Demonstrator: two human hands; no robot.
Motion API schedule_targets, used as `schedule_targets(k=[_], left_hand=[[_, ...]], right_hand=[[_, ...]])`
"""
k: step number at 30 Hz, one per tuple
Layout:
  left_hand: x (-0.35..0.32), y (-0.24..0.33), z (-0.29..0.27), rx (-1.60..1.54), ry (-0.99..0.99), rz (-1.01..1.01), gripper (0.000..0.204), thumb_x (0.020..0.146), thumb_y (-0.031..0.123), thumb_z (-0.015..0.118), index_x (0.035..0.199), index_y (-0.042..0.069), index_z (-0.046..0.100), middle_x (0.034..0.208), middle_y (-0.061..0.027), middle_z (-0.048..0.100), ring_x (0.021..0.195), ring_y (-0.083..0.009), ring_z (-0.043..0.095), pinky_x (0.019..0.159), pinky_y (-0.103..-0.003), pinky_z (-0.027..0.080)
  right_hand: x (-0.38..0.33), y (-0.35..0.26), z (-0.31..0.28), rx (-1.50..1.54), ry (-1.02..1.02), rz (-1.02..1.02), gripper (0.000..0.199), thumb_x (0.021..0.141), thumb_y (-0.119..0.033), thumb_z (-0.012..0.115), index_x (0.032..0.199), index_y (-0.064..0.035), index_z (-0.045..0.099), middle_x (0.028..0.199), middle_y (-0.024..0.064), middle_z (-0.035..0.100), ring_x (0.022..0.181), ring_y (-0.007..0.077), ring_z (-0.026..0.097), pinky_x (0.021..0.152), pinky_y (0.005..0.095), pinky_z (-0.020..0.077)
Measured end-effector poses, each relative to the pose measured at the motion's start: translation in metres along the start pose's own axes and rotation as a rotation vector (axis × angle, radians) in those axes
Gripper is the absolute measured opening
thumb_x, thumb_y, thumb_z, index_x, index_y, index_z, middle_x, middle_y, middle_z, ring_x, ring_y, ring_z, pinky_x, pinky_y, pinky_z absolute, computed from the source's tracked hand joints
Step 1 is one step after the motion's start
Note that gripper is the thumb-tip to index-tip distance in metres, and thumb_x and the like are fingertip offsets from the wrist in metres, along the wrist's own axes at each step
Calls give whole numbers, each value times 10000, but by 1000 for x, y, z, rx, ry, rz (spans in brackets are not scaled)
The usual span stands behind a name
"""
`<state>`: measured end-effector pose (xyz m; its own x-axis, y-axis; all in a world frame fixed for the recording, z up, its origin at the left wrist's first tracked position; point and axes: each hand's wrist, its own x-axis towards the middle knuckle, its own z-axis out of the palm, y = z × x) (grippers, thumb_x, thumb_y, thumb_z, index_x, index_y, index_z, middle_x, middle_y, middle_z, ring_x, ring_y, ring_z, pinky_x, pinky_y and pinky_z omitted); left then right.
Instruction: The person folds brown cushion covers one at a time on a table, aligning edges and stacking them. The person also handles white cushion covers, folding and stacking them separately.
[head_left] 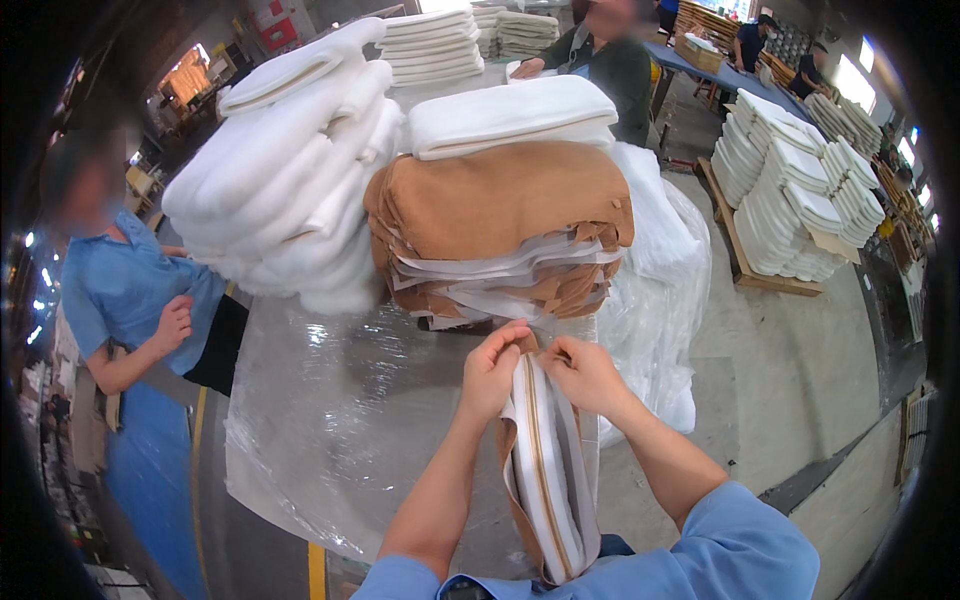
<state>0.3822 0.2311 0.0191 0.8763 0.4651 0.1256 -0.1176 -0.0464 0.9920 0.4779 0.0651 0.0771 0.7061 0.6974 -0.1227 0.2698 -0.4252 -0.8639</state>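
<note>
The padded cover [540, 465] extended on the near side of the brown fabric stack [500, 205], probably light, soft and pliable, best gripped by its edges. The left hand [491, 372] and right hand [584, 376], close together, pinched its stack-side end.

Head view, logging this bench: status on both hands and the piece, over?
Left hand and right hand gripping far end of brown-and-white piece. Brown fabric stack close ahead. White padding pile farther left.
</note>
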Motion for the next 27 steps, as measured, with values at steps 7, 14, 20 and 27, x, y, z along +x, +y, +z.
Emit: schedule_targets(k=[7, 14, 20, 27], left_hand=[[1, 37, 6, 351, -48, 63, 305, 926, 25, 668, 1225, -11, 713, 1386, -163, 674, 1199, -261, 694, 1014, -345, 528], [-8, 19, 27, 214, 224, 156, 140, 960, 24, 665, 1077, -18, 730, 1262, -145, 711, 1112, -263, 703, 964, -347, 537], [-17, -5, 37, 61, 338, 196, 66, 999, 20, 625, 982, -1, 685, 1174, -125, 681, 1121, -245, 649, 1016, -363, 494], [-33, -13, 29, 6, 370, 232, 69, 1000, 33, 635, 969, 11, 692, 1123, -129, 665, 1096, -261, 647, 1013, -387, 503]], right_hand=[[20, 9, -4, -23, -150, -112, 356, 1057, -345, 558, 1015, -15, 684, 838, 215, 673, 794, 392, 651, 740, 463, 497], [20, -5, -2, -64, -171, -283, 284, 1046, -274, 573, 979, -15, 667, 880, 199, 675, 838, 405, 658, 749, 472, 511], [18, 4, 5, -302, -149, -631, 193, 994, -197, 624, 896, -33, 602, 856, 142, 636, 807, 362, 662, 686, 466, 525], [3, -4, 12, -367, -238, -700, 206, 981, -195, 651, 861, -47, 575, 812, 126, 588, 762, 347, 647, 641, 443, 525]])
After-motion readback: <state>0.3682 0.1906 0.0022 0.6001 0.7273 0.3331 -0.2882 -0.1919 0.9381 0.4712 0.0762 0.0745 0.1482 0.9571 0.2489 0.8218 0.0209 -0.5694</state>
